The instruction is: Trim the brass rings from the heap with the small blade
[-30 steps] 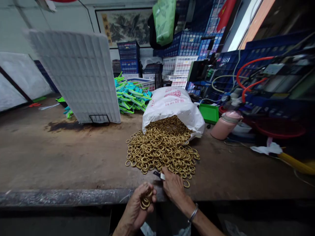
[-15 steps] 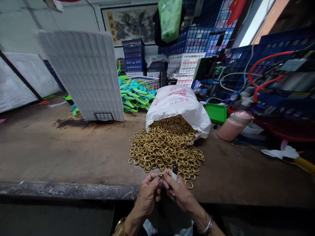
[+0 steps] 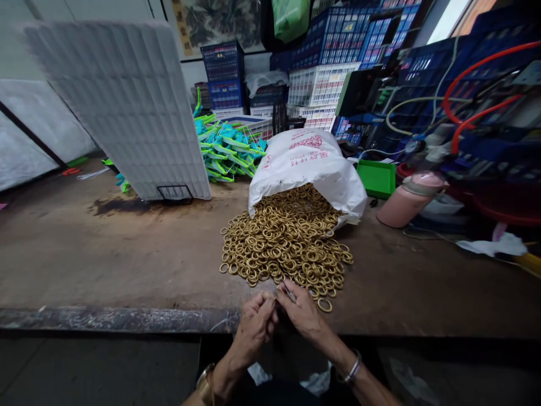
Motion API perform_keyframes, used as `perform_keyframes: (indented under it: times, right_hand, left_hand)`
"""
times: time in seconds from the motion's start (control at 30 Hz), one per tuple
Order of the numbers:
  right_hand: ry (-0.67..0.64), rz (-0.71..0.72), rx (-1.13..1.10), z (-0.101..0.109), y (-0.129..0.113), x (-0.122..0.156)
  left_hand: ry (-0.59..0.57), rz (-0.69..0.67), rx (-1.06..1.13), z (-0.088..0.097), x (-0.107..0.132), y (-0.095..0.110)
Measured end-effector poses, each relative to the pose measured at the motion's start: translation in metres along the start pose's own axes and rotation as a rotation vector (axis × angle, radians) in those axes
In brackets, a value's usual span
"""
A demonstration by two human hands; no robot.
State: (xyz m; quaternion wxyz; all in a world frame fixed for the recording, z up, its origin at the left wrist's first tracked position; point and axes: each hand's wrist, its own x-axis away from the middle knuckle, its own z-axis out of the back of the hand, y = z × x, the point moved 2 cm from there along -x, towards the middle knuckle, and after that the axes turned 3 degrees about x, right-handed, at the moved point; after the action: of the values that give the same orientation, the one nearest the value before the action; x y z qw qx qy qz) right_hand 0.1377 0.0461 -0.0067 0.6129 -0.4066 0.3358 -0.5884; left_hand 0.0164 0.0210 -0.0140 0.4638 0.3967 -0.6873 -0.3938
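Observation:
Close together at the table's front edge, my two hands are both closed. My left hand [image 3: 255, 320] pinches a gold-coloured ring, now almost wholly hidden by the fingers. In my right hand [image 3: 302, 313] is a small slim blade-like tool [image 3: 289, 292]; its exact kind is not clear. The right fingertips meet the left ones around the ring. Just beyond them spreads a heap of gold-coloured rings [image 3: 279, 248], spilling from the mouth of a white woven sack [image 3: 306, 160] with red print that lies on its side.
The wooden table [image 3: 139, 259] has a worn front edge. A tall white ribbed panel [image 3: 122, 113] stands at left, beside a pile of green and blue plastic pieces [image 3: 228, 149]. To the right are a green tray [image 3: 376, 177], a pink bottle [image 3: 409, 203] and red hoses. Crates [image 3: 323, 87] are stacked behind.
The view has tilted down slightly. In my right hand the tool has turned, its dark end no longer standing upright. The ring between my fingers shows less than before.

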Motion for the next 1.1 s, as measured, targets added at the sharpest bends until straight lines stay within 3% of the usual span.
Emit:
perform_keyframes:
  times: [0.1,0.2,0.43,0.73,0.83,1.0,1.1]
  right_hand:
    - [-0.048,-0.005,-0.039,0.000,0.005,-0.002]
    - [-0.026,0.027,0.067,0.002,0.011,-0.002]
    - [-0.101,0.119,0.445,-0.002,0.015,0.007]
    - [-0.141,0.153,0.654,-0.006,0.016,0.006]
    - [-0.132,0.139,0.710,-0.006,0.019,0.005]
    - [-0.041,0.078,0.756,-0.002,0.020,0.000]
    - [0.028,0.029,0.750,0.000,0.019,-0.001]
  left_hand:
    - [-0.013,0.041,0.114,0.000,0.000,0.000]
    - [0.039,0.040,0.147,0.000,-0.001,0.001]
    - [0.064,-0.025,0.097,0.000,-0.004,0.002]
    - [0.099,-0.146,-0.014,0.004,-0.006,0.000]
    - [0.096,-0.101,-0.025,0.006,0.002,0.003]
    - [-0.009,0.017,0.161,0.005,0.021,0.013]
    - [0.001,0.022,0.349,0.008,0.022,0.016]
